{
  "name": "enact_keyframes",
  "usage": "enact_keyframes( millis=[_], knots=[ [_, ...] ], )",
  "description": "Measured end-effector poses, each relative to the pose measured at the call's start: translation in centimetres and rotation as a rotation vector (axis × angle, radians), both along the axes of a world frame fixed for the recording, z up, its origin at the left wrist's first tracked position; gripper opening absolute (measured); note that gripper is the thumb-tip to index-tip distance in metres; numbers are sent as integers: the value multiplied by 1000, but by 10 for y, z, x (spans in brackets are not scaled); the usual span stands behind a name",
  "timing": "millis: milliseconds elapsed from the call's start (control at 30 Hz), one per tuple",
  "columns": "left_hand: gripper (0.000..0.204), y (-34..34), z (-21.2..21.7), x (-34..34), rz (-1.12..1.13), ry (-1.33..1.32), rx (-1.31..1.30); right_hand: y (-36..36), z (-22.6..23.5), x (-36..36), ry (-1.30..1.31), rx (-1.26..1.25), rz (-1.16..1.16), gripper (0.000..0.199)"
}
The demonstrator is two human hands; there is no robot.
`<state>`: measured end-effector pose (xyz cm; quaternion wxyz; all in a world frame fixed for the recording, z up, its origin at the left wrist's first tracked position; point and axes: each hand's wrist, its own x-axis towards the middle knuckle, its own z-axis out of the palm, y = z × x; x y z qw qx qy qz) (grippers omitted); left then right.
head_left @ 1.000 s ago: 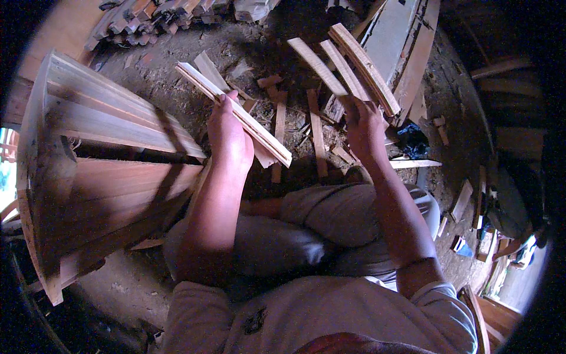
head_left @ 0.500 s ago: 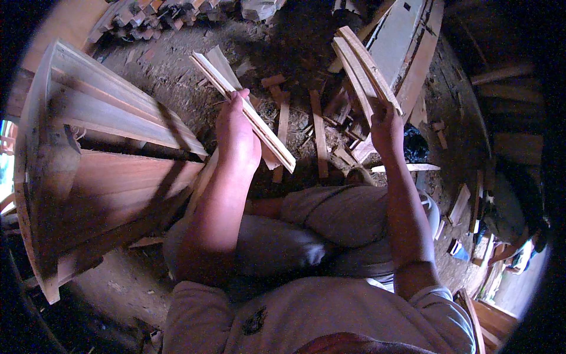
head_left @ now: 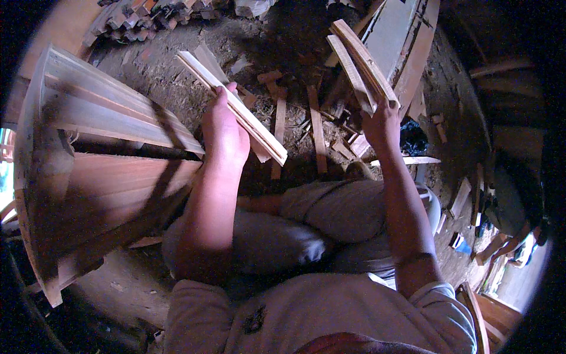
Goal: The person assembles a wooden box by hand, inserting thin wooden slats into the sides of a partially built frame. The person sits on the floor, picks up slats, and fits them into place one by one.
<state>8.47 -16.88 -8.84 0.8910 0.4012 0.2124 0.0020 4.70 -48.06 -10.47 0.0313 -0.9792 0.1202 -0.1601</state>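
littered ground (head_left: 147, 74) lies beneath left hand (head_left: 225, 133) gripping slats (head_left: 254, 125) and right hand (head_left: 383, 125) pinching strips (head_left: 367, 62), now less fanned.

On your left stands the big, tapering brown wooden plank structure (head_left: 132, 183), just beside your left hand (head_left: 227, 130), straight, pale wooden strips (head_left: 256, 130) slanting across it! Over to your right hand (head_left: 382, 124), slim, pale wooden sticks (head_left: 368, 61) reach out ahead of it. Between the hands, two narrow, flat brown wooden slats (head_left: 316, 130) lie side by side, apart! And far ahead, left, the square-ended brown wooden stick pile (head_left: 141, 20).
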Motion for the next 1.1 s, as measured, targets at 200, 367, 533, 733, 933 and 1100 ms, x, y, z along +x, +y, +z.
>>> enact_keyframes(
  millis=[200, 367, 533, 733, 933, 1100],
  knots=[
    [45, 22, 13, 13, 170, -21, 57, 51, -53, -18, 642, 205, 299, 29],
    [49, 34, 30, 12, 169, -13, 66, 71, -78, -29, 927, -86, 455, 30],
    [49, 42, 25, 20, 188, -106, 128, 58, -118, -22, 958, 100, 351, 40],
    [47, 47, 20, 21, 175, -144, 227, 59, -114, -21, 906, 152, 363, 48],
    [48, 47, 19, 23, 256, -86, 286, 69, -103, -13, 872, 166, 471, 42],
    [44, 41, 22, 20, 76, 31, 449, 62, -131, -12, 753, 5, 678, 30]
  ],
)
